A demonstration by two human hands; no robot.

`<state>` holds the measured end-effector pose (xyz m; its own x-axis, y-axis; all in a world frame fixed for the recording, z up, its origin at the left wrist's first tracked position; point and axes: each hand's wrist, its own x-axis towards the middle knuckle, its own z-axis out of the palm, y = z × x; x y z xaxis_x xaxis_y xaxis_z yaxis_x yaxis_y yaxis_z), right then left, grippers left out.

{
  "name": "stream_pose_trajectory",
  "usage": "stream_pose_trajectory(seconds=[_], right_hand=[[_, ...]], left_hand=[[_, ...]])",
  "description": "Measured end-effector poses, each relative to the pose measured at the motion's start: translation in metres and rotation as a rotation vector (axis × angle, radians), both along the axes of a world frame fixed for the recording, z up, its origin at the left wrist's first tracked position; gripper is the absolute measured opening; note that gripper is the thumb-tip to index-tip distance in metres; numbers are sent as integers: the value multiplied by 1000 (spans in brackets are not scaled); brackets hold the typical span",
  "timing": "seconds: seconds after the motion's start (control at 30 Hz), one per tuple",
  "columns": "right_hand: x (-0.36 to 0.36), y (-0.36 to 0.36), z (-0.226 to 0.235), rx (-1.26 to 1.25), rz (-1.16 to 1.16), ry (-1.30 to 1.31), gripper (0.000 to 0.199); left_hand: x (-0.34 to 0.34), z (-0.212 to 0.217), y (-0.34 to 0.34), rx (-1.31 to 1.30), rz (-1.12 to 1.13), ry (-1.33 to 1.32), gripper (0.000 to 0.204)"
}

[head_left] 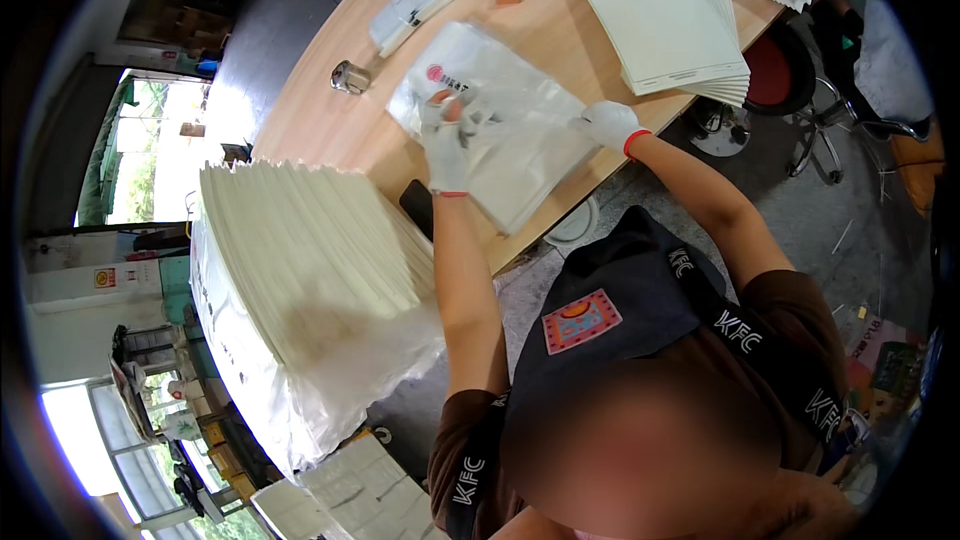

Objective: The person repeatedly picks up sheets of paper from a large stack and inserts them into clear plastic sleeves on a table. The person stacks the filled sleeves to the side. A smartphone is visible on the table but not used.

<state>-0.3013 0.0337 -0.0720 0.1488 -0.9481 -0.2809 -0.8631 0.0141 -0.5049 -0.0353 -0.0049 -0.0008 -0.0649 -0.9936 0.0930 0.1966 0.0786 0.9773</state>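
Left hand over bag mid-frame, right hand at its edge; can't tell either grip. Fanned sheets upper right, tall pile left, both outside bag.

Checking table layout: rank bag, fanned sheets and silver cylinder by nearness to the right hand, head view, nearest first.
From the right hand:
1. Bag: right at the fingertips, on their left.
2. Fanned sheets: just beyond the hand, slightly right.
3. Silver cylinder: far left, past the bag.
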Motion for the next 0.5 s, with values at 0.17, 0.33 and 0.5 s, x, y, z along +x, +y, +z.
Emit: stream_pose_trajectory(seconds=[0.17, 0.33, 0.5], right_hand=[[55, 8, 44, -437, 0, -529, 27], [97, 6, 28, -274, 111, -309, 28], [44, 32, 31, -70, 201, -110, 30]], left_hand=[[-84, 12, 47, -268, -133, -597, 20], [-124, 42, 136, -545, -310, -826, 25], [-98, -27, 101, -416, -204, -900, 17]])
